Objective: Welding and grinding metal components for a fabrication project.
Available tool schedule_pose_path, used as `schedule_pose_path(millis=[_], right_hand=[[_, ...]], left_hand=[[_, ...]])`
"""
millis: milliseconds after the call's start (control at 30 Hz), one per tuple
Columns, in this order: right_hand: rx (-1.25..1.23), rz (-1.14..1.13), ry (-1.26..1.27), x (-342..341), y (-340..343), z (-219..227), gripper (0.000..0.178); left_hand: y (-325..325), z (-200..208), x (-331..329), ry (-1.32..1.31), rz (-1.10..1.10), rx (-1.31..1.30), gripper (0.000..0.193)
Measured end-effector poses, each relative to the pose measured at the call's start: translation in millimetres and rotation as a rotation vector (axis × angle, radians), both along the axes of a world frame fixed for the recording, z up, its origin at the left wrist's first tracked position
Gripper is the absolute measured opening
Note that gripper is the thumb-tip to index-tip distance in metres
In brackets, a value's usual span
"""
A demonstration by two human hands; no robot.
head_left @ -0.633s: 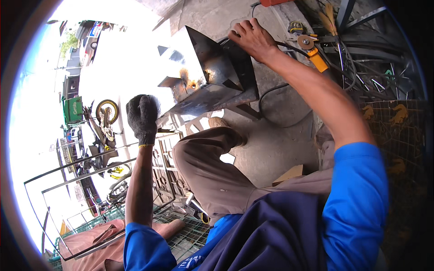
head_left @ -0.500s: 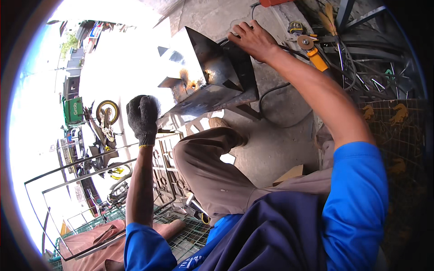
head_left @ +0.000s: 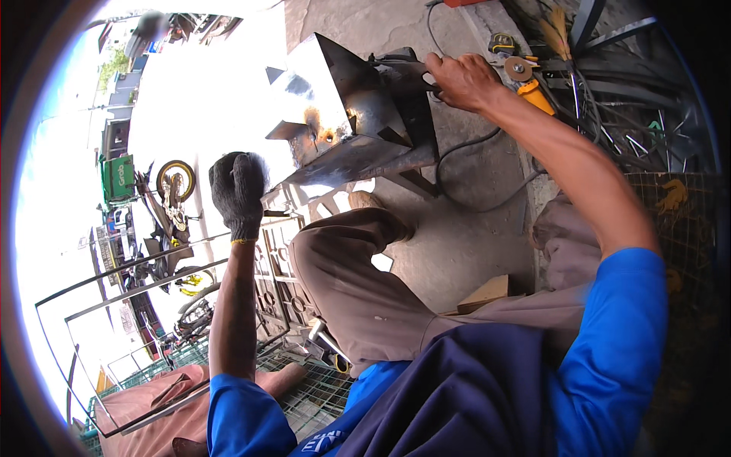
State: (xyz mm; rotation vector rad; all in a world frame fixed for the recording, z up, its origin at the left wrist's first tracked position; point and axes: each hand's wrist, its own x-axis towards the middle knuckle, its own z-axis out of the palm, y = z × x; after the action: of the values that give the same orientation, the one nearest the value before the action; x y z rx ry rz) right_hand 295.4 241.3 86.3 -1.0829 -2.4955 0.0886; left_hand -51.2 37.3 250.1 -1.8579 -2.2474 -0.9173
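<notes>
A bent sheet-metal piece [head_left: 329, 103] with upright triangular flaps and brown scorch marks stands on a dark metal surface ahead of me. My left hand [head_left: 238, 190], in a dark knitted glove, is closed in a fist beside its near left corner. Whatever that fist holds is hidden by the glove and the glare. My right hand [head_left: 466, 81] is bare, its fingers curled round the end of a dark tool [head_left: 402, 64] at the far right of the metal piece. The tool's exact kind is unclear against the dark metal.
A yellow angle grinder [head_left: 534, 95] and a tape measure [head_left: 501, 44] lie at the right, by a brush [head_left: 554, 36] and metal bars. A black cable [head_left: 476, 206] loops over the floor. Metal frames [head_left: 137, 278] stand at my left. Motorbikes [head_left: 171, 202] are parked beyond.
My right hand has moved right and slightly nearer, and its fingers have curled round the dark tool. The cable loop has shifted. My left hand has barely moved.
</notes>
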Motion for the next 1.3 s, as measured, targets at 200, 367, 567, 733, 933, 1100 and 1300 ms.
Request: schedule_pose_path(millis=[200,367,567,733,933,1100,1300], right_hand=[[-0.171,-0.07,-0.021,-5,-12,4,0.034],[-0.168,0.01,-0.006,-1,18,14,0.03],[-0.204,0.163,-0.112,-7,62,33,0.031],[-0.24,0.165,-0.199,-26,65,33,0.053],[-0.085,0.09,-0.351,-32,55,36,0.096],[-0.089,0.114,-0.07,7,77,40,0.08],[-0.973,-0.018,-0.118,63,106,80,0.088]], left_hand=[[0,-8,-11,-0.136,0.055,-0.011,0.029],[1,-11,-20,-0.141,0.055,-0.009,0.028],[2,-9,-19,-0.121,0.059,-0.009,0.031],[1,-7,-13,-0.049,0.044,-0.027,0.031],[-1,-3,-10,-0.066,0.056,-0.006,0.031],[7,-12,-14,-0.17,0.029,-0.015,0.028],[-3,-8,-27,-0.107,0.066,-0.059,0.031]])
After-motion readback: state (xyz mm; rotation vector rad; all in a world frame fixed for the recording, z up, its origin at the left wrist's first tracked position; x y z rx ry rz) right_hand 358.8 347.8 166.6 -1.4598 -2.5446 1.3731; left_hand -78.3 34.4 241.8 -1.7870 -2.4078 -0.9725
